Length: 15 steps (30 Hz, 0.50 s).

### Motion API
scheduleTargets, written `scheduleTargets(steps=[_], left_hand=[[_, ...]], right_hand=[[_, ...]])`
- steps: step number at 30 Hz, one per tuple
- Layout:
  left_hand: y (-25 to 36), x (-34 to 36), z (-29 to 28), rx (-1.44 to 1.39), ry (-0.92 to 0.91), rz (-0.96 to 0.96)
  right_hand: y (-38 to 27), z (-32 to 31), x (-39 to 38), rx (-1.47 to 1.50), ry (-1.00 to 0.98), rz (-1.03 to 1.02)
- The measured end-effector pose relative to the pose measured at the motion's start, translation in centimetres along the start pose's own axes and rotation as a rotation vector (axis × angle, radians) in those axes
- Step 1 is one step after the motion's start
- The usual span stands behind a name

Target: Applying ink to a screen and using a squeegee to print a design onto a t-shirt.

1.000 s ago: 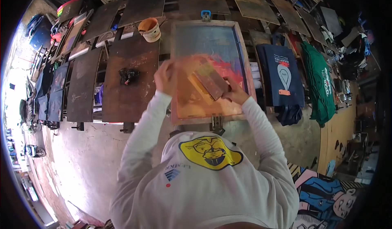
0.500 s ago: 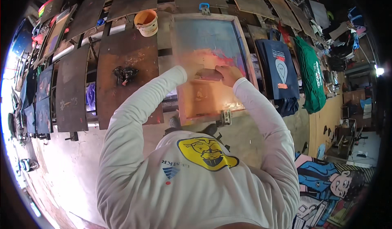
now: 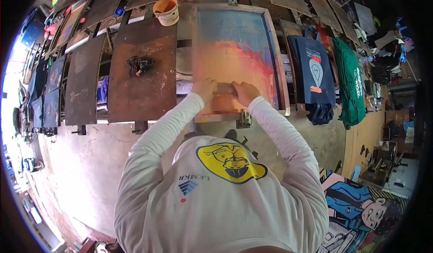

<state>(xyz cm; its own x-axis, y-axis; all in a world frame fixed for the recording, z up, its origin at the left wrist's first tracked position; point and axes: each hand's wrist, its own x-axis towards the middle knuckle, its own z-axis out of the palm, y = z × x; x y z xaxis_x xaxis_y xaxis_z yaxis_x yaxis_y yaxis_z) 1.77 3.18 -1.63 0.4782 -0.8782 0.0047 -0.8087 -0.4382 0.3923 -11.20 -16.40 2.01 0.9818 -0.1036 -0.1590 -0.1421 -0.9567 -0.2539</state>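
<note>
Orange and red ink smears the wooden-framed screen (image 3: 234,50) lying flat on the table, where left hand (image 3: 205,90) and right hand (image 3: 245,92) clamp a squeegee (image 3: 224,89) near its lower edge.

Row of brown platens (image 3: 140,68) w/ framed screen (image 3: 234,50), orange cup (image 3: 166,10), navy shirt (image 3: 313,70), prob. black rag (image 3: 140,64).
</note>
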Motion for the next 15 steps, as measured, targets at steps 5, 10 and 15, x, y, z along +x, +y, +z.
scheduleTargets(steps=[5, 10, 15], left_hand=[[3.9, -4.4, 2.1, 0.082, 0.129, -0.068], [6.5, -6.4, 3.0, 0.115, 0.218, -0.086], [9.4, -7.6, 1.6, 0.100, 0.241, -0.152]], right_hand=[[0.5, 1.8, -3.6, 0.006, 0.008, -0.070], [0.7, 1.3, -5.8, -0.011, -0.007, -0.125], [1.1, 0.7, -7.2, 0.043, 0.041, -0.187]])
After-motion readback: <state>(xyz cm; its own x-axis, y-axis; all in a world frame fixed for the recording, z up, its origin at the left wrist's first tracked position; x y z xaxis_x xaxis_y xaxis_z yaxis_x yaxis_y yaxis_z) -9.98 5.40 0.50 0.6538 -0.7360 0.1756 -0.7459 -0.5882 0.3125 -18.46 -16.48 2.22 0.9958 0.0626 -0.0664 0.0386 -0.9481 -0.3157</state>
